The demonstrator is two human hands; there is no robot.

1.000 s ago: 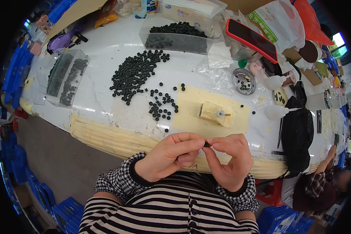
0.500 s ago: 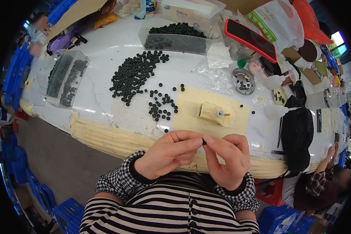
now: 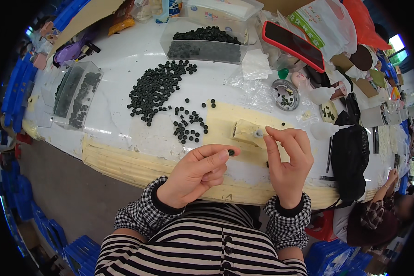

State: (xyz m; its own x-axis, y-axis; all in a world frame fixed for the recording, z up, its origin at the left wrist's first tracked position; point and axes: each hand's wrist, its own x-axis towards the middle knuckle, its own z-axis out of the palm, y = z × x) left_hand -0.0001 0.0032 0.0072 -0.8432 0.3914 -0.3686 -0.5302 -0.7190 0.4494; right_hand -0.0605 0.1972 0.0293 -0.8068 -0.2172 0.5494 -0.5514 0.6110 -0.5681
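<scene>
Pinching a small black ring [image 3: 231,152], left hand [image 3: 195,175] waits — right hand [image 3: 287,158] fingertips nip a tiny pale part at the yellow block [image 3: 248,133] — joining them looks next.

At frame centre, the left hand [image 3: 195,172] pinches 1 small black ring [image 3: 231,152]; the right hand [image 3: 287,161] touches a small block [image 3: 247,133].

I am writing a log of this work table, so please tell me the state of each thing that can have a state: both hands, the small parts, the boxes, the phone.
left hand: pinching one small black ring
right hand: fingertips at the beige block, grip unclear
black ring pile: loose on the table
clear box: open, part full
phone: screen dark
</scene>
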